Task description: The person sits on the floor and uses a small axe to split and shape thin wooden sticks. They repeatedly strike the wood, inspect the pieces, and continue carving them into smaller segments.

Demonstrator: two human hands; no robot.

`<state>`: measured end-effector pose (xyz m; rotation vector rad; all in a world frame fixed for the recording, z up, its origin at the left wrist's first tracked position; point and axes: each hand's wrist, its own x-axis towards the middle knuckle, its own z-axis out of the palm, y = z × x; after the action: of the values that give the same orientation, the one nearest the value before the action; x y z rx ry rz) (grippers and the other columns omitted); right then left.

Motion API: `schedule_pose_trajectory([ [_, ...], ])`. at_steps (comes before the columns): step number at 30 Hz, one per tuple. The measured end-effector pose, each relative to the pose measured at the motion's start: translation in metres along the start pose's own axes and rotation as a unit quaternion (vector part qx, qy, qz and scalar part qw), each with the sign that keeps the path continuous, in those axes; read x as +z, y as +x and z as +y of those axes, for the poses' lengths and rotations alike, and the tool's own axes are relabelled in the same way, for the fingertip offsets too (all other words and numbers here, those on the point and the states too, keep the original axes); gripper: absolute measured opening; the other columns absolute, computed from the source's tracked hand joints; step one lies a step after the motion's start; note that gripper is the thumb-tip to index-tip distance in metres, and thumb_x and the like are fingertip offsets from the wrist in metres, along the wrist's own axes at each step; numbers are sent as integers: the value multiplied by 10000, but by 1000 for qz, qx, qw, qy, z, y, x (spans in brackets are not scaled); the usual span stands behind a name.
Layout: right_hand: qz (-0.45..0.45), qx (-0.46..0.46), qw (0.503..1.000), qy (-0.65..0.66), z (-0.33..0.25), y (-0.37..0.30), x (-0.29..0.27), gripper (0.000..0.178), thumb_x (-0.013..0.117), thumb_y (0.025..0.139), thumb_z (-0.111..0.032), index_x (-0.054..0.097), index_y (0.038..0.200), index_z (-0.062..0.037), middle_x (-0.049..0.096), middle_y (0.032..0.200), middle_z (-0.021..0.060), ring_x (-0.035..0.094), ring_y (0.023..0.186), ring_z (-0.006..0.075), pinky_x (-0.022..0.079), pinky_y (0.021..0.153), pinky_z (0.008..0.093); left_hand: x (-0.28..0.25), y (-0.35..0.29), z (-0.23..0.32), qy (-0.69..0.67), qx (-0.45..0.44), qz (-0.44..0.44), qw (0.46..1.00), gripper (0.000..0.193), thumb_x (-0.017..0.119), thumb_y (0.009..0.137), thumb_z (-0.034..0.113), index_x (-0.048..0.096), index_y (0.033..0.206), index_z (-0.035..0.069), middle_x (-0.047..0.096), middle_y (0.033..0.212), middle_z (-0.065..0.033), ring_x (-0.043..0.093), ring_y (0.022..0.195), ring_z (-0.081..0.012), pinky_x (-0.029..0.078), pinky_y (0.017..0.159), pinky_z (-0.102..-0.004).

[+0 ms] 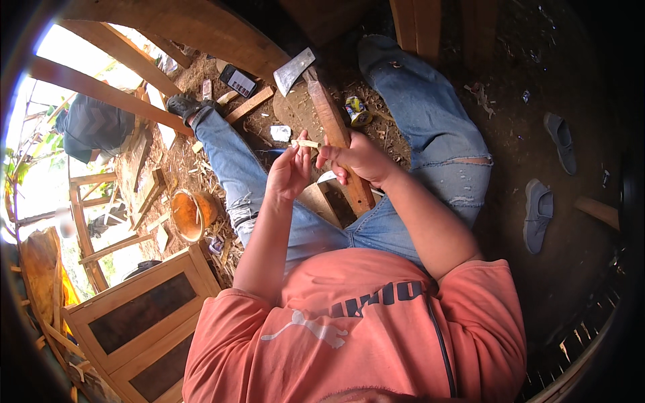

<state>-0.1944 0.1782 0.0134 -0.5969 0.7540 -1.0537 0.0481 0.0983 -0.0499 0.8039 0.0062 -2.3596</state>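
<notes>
easy does it

left hand (pixel 285 178) pinches the pale stick (pixel 307 143), there between both hands, beside the axe (pixel 328 114); right hand (pixel 363 158) curls near its far end, grip impossible to tell. light, even pressure should serve best, with the axe kept from tipping.

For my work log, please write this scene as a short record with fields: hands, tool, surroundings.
Left hand: holds small pale piece by its left end
Right hand: in front of wooden handle; grip unclear
Axe: metal head at top, wooden handle slanting down toward blue jeans
Left side: phone, orange container
Right side: two grey shoes
</notes>
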Motion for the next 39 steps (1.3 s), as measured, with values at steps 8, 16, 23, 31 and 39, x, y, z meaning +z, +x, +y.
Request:
schedule_pose_trajectory([
  [8, 27, 3, 996, 81, -1, 1, -8, 424, 777, 994, -422, 627, 1088, -37, 679, 867, 57, 578, 593, 83, 517, 536, 265, -3, -2, -5, 78, 71, 69, 992, 441, 619, 1082, 113, 524, 1513, 109, 743, 1200, -16, 747, 1068, -159, 646, 895, -292],
  [16, 71, 61, 989, 111, -14, -1, -34, 246, 765, 974, -193, 598, 1098, -61, 628, 849, 46, 531, 605, 70, 500, 533, 262, 4, 0, 2, 174, 149, 64, 971, 308, 630, 1066, 62, 533, 1350, 131, 742, 1196, -82, 767, 1047, -219, 655, 861, -349],
  [23, 47, 88, 995, 27, -10, 3, -38, 215, 749, 968, -143, 591, 1081, -52, 633, 848, 50, 562, 605, 75, 515, 538, 262, -5, 2, 13, 218, 165, 78, 959, 494, 696, 1023, 62, 456, 1452, 111, 718, 1267, -145, 765, 1088, -260, 647, 875, -394],
  [31, 28, 153, 986, -68, 3, 8, -33, 199, 734, 941, -110, 590, 1047, -23, 627, 797, 52, 582, 586, 86, 525, 523, 279, 22, -19, -2, 797, 357, 149, 463, 719, 813, 840, 53, 544, 1504, 112, 579, 1499, -229, 513, 1449, -398, 440, 1186, -515],
  [39, -12, 174, 982, -67, 2, 6, -17, 215, 723, 997, -164, 565, 1084, -47, 615, 757, 28, 558, 543, 84, 511, 491, 282, 62, -49, -15, 865, 236, -15, 442, 268, 772, 901, 35, 766, 1169, 39, 772, 1118, -134, 730, 1094, -346, 563, 1021, -457],
])
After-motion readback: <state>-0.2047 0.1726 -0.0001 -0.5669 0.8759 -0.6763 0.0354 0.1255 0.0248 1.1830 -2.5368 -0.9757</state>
